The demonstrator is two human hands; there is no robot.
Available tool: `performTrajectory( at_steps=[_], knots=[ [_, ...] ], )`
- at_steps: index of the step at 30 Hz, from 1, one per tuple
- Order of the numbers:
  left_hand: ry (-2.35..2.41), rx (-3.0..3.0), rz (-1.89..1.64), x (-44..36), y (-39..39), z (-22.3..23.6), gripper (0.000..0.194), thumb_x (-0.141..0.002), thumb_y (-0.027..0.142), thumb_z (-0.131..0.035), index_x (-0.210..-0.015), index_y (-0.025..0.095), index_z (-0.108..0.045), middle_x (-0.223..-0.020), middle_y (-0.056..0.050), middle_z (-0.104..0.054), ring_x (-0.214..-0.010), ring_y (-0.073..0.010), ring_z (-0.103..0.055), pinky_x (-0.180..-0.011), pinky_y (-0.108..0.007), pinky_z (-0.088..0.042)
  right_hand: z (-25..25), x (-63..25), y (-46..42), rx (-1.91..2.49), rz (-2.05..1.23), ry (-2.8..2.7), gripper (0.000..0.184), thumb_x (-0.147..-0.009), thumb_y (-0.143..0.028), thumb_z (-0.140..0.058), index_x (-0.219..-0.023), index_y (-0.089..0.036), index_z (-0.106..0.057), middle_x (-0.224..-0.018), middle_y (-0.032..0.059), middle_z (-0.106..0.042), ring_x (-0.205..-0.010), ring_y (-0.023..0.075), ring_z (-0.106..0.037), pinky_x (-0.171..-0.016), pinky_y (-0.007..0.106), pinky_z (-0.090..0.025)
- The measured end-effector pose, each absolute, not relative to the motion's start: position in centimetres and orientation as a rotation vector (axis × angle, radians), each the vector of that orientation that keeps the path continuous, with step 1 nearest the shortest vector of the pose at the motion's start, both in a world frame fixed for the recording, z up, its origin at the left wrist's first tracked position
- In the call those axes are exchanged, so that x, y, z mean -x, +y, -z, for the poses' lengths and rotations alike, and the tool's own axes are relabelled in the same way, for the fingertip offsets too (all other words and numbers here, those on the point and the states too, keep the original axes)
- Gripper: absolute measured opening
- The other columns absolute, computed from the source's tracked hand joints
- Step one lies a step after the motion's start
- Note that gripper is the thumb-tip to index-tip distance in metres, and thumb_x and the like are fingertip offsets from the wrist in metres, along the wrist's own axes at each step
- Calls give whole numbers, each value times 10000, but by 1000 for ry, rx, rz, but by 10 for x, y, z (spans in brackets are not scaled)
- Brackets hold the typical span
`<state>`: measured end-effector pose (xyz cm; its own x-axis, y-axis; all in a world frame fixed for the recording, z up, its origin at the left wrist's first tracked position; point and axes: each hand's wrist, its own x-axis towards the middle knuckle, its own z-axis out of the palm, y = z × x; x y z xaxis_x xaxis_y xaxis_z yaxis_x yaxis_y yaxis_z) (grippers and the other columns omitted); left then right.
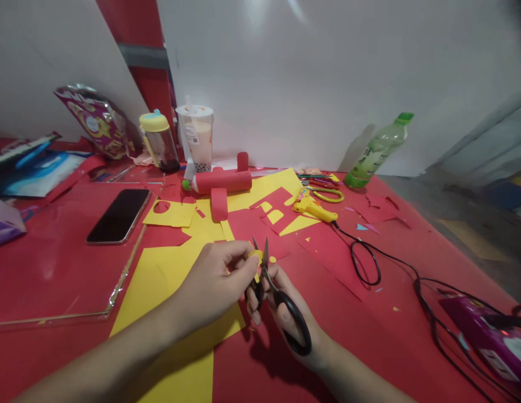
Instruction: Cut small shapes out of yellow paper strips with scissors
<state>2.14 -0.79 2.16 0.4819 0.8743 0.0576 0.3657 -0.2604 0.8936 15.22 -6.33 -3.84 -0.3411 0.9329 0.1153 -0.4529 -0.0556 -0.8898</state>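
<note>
Left grip (pixel 224 280) pinches yellow scrap (pixel 256 254); right grip (pixel 297 294) holds scissors (pixel 272 284), blades (pixel 266 253) parted beside it, over red bench (pixel 369 347).

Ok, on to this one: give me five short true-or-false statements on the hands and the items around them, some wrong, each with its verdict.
1. The right hand holds the black-handled scissors. True.
2. The left hand is holding the phone. False: it pinches a small yellow paper piece; the phone lies off to the left.
3. The scissors' blades are fully closed. False: their tips stand apart.
4. The yellow glue gun lies on the table, with a black cord running from it. True.
5. The drink cup stands to the left of the green-capped bottle. True.
</note>
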Motion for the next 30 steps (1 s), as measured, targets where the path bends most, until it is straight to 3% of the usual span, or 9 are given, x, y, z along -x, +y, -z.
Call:
performTrajectory(
  at_steps=[18,30],
  knots=[
    [987,-1831,-652,-20,-5,-25,271,-779,242,-422,-519,171,-443,-451,46,-499,-429,-74,-461,-425,-162,-329,38,-152,-64,645,-1622,-1103,377,-708,-544,-521,-805,-224,-347,-712,-25,-413,-562,86,-367,-513,225,-307],
    [1010,-1848,-604,-19,-3,-24,281,-786,251,-396,-519,164,-390,-453,62,-376,-446,-63,-354,-442,-163,-288,40,-152,-64,648,-1627,-1071,389,-696,-543,-538,-798,-223,-342,-701,-26,-420,-539,83,-370,-504,231,-297]
  ],
)
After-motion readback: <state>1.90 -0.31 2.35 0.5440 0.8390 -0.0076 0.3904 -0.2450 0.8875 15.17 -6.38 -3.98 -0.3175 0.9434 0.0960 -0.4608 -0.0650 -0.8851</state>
